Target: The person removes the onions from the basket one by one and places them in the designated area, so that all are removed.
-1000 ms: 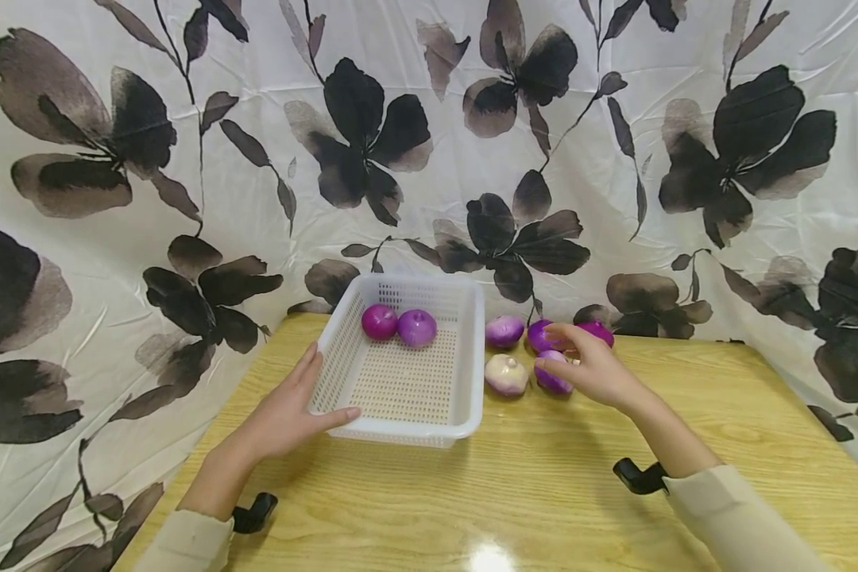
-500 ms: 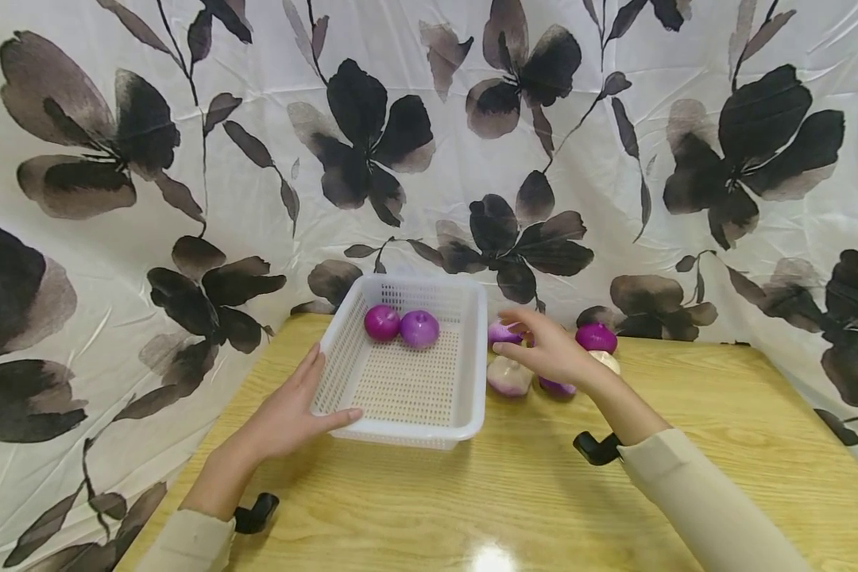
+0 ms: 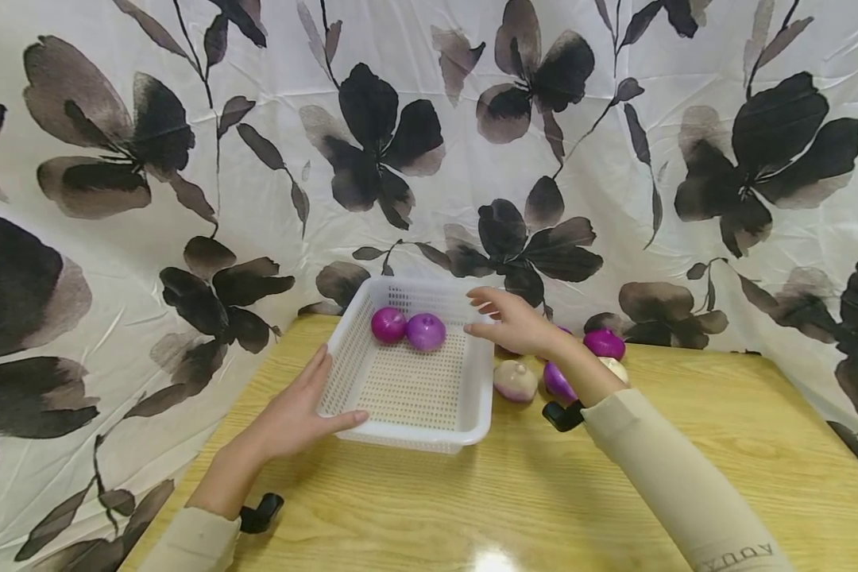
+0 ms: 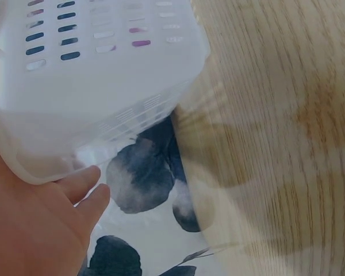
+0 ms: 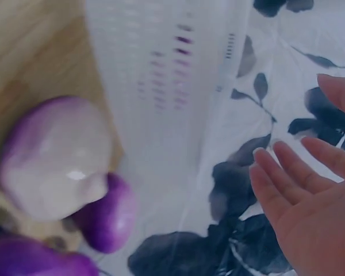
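Observation:
A white perforated basket [image 3: 407,433] stands on the wooden table with two purple onions [image 3: 388,324] [image 3: 426,331] at its far end. My left hand [image 3: 313,401] rests on the basket's near left corner, fingers straight along the wall and thumb on the front rim; the left wrist view shows this hand [image 4: 40,230] against the basket [image 4: 92,86]. My right hand [image 3: 504,322] hovers over the right rim, fingers spread and holding nothing. In the right wrist view the empty palm [image 5: 310,195] is beside the basket wall [image 5: 161,75], with a pale onion [image 5: 54,158] and a purple one [image 5: 106,221] below.
Right of the basket, loose onions lie on the table: a pale one [image 3: 515,380], a purple one [image 3: 559,381] and another purple one [image 3: 604,344]. A flowered cloth [image 3: 400,159] hangs close behind and to the left. Bare wood [image 3: 472,508] stretches toward me.
My right hand has moved left from the loose onions to above the basket's right rim, holding nothing. The left hand and the basket have stayed put.

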Motion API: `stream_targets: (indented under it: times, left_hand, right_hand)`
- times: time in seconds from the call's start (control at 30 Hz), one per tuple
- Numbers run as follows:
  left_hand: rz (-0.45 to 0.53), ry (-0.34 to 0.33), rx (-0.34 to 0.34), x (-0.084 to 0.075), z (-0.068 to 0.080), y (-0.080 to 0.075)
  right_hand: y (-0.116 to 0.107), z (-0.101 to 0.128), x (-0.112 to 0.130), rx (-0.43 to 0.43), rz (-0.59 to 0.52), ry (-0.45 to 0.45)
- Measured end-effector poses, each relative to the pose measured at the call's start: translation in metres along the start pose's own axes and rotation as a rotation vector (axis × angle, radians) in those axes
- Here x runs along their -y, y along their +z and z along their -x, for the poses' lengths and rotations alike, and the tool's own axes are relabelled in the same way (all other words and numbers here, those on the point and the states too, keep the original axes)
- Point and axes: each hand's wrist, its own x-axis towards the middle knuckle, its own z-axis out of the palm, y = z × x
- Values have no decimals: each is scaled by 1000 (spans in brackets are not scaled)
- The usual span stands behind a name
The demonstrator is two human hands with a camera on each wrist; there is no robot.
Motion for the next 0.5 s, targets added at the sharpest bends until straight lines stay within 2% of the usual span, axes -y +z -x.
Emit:
stream_targets:
  times: [0.27,0.5]
  left_hand:
    - [-3,-8,4,1,0,-1]
    - [-7,-21,15,0,0,0]
  right_hand:
    - [5,-36,15,50,-142,114]
    - [22,-62,15,39,-185,220]
